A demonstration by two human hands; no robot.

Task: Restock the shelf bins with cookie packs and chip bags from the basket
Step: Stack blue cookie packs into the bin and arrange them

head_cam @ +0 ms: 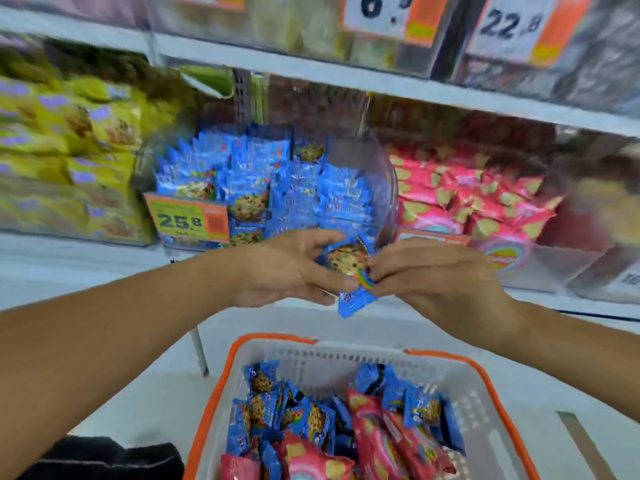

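My left hand (287, 268) and my right hand (433, 275) meet above the basket, both gripping blue cookie packs (349, 268) between them, just in front of the clear shelf bin (384, 188) filled with the same blue packs (277, 181). To its right, a bin holds pink chip bags (478, 202). Below my hands stands the white basket with an orange rim (346, 362), holding several blue cookie packs (277, 410) and pink chip bags (381, 441).
Yellow packs (69, 150) fill the bin on the left. An orange price tag reading 25.8 (187, 220) hangs on the blue bin's front. The shelf above (346, 77) carries more bins and price tags. A dark cloth (104, 459) shows at the lower left.
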